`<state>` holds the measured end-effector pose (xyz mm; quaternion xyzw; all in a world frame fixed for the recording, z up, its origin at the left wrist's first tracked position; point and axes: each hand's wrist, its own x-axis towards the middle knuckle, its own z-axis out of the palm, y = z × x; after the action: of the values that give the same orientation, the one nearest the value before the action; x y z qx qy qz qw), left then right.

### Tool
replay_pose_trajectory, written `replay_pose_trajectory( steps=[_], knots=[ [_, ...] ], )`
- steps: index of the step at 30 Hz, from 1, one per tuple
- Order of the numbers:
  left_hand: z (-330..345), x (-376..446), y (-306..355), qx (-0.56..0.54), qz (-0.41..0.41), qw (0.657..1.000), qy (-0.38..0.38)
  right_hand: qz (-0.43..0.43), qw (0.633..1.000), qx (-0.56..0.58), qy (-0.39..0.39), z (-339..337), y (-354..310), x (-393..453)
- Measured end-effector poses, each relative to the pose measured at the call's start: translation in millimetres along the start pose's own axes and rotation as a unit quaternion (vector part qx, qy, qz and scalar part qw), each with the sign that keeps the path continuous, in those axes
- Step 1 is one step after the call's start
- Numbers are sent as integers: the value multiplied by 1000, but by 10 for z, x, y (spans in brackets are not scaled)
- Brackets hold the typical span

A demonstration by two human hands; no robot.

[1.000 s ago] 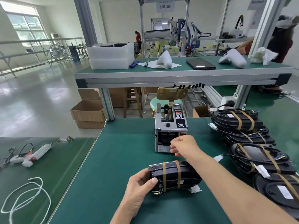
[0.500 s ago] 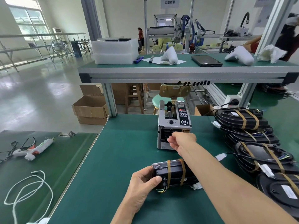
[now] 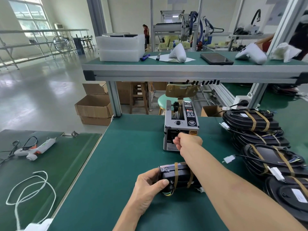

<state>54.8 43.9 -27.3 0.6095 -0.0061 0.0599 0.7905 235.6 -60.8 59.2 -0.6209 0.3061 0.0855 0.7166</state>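
A person is working at a green bench mat, seen from over their own arms. Near the front edge, at about six o'clock, a black bundled part is lying flat on the mat, already wearing two brown tape bands, with thin coloured wires poking out at its left end. The left hand is gripping that left end, thumb pressing on the near face and fingers wrapping over the top, steadying it.

At twelve o'clock from the bundle, a grey tape dispenser is standing upright. The right hand is poised at its front outlet, the forearm crossing above the bundle. Its fingers are curling inward against the slot, as if pinching, but I cannot tell whether a strip is actually between them.

At three o'clock, a stack of finished bundles is sitting with the same brown bands. Over at nine o'clock, on a separate mat, a glue gun and a loose white cord are lying.

This looks like the tape-fetching step of banding the part. Next, the right hand would need to pull a strip free cleanly, carry it down without letting it fold onto itself, and lay it across the bundle while the left hand is keeping the part from shifting.
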Motion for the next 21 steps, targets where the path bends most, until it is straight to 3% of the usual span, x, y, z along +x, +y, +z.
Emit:
replay_pose_trajectory(
  steps=[6, 9, 12, 16, 18, 21],
  knots=[
    [19, -22, 19, 0, 2, 1000, 4, -8, 999, -32, -8, -46, -1, -23],
    [16, -33, 13, -1, 8, 1000, 6, -8, 994, -88, -62, -180, -45, -152],
    [2, -33, -5, -1, 9, 1000, 0, -139, 964, -188, -127, -396, -73, -343],
    [-3, -17, -26, -13, 10, 1000, -4, -339, 881, -259, -205, -880, 107, -796],
    [-13, -4, -32, -13, 12, 1000, -7, -376, 867, -267, -188, -1054, 295, -953],
    [-5, -15, -37, -9, 13, 1000, -7, -361, 864, -313, -158, -1143, 539, -1074]
  ],
)
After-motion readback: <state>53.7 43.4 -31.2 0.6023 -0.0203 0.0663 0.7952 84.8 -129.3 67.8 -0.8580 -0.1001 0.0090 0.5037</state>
